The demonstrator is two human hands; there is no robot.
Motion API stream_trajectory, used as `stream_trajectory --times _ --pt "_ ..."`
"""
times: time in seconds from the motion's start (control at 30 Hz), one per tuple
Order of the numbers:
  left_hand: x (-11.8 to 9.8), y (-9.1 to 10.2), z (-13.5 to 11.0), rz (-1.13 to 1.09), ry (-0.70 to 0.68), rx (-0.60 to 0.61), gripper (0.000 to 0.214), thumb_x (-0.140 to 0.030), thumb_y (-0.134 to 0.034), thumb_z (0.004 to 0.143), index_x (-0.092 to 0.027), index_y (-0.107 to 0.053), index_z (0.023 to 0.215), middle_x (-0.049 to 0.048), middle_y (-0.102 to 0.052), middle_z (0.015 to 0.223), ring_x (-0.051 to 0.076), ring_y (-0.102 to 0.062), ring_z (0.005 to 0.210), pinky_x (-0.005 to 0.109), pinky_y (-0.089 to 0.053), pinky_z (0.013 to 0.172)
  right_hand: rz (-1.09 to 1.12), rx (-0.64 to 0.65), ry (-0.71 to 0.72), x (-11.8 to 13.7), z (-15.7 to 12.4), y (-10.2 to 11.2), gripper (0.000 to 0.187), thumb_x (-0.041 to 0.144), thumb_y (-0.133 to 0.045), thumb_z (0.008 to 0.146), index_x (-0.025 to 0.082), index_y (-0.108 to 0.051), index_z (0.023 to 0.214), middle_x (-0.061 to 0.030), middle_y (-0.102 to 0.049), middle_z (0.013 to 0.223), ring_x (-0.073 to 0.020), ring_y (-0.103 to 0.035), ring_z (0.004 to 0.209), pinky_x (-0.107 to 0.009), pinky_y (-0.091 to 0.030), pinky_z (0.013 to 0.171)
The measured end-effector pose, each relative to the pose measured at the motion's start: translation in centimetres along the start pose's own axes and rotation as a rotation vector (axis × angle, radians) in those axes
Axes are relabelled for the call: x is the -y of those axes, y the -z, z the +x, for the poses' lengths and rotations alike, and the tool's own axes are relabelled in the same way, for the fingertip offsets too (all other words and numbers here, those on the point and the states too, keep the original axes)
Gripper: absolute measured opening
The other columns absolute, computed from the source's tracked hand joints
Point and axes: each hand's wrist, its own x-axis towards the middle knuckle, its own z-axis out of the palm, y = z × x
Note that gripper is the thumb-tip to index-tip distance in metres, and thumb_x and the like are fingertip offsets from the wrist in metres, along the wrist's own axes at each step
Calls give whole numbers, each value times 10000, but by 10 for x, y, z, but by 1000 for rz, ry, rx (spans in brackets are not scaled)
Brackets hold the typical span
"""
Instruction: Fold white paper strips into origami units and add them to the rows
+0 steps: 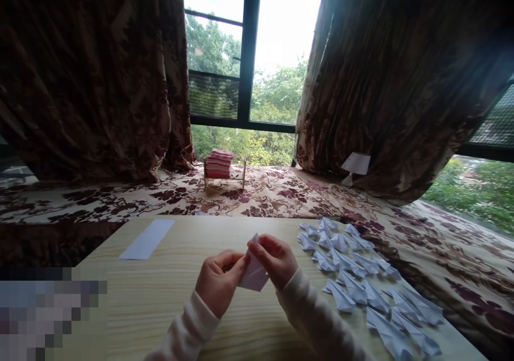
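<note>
A partly folded sheet of white paper (254,275) is held up over the middle of the table, its narrow pointed end at the top. My left hand (222,275) pinches its left edge between thumb and fingers. On the other side, my right hand (277,259) grips the paper near the pointed tip, thumb in front. To the right lie several folded white paper planes (347,264), spread in loose rows. A flat strip of white paper (148,239) rests at the table's far left.
The pale wood-grain table (168,307) meets a ledge covered in floral cloth (273,195). On it stand a small rack (225,178) with folded striped cloths (219,163) and a small lamp (355,164). Patterned curtains (92,72) flank the window. A blurred patch hides the lower left corner.
</note>
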Motion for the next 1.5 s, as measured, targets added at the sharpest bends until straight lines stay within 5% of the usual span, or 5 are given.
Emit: stream_trajectory --times 0.2,0.5,0.93,1.2,1.5 --pt "2 -3 0 -82 164 197 295 -395 -621 668 -120 -715 713 18 -627 536 123 -507 525 205 -362 495 28 -5 -36 7 0 4 295 407 -633 671 142 -537 586 45 -455 491 -65 -379 446 -196 -291 427" --pt "10 6 7 -224 147 -159 301 -382 -673 616 -126 -709 770 2 -638 546 141 -551 553 225 -422 542 -161 23 -30 5 -2 16 324 451 -578 708 132 -632 684 -12 -577 553 -101 -487 505 -206 -363 457" --pt "9 7 6 -223 188 20 290 -370 -667 638 -124 -713 785 64 -685 652 135 -571 606 232 -474 570 -87 73 -16 0 -3 14 232 371 -605 684 143 -580 649 16 -538 520 -87 -459 470 -210 -346 436" --pt "4 6 5 -350 335 24 285 -345 -736 544 -130 -717 730 56 -670 646 101 -539 558 219 -454 559 -138 57 -32 2 -4 15 229 358 -579 695 136 -553 645 16 -509 537 -88 -440 480 -212 -342 435" --pt "4 7 4 -84 235 45 248 -361 -719 543 -116 -699 576 27 -609 478 103 -486 504 232 -395 540 -271 -19 41 -6 -2 13 127 281 -564 699 157 -539 704 12 -523 555 -101 -480 494 -188 -357 389"
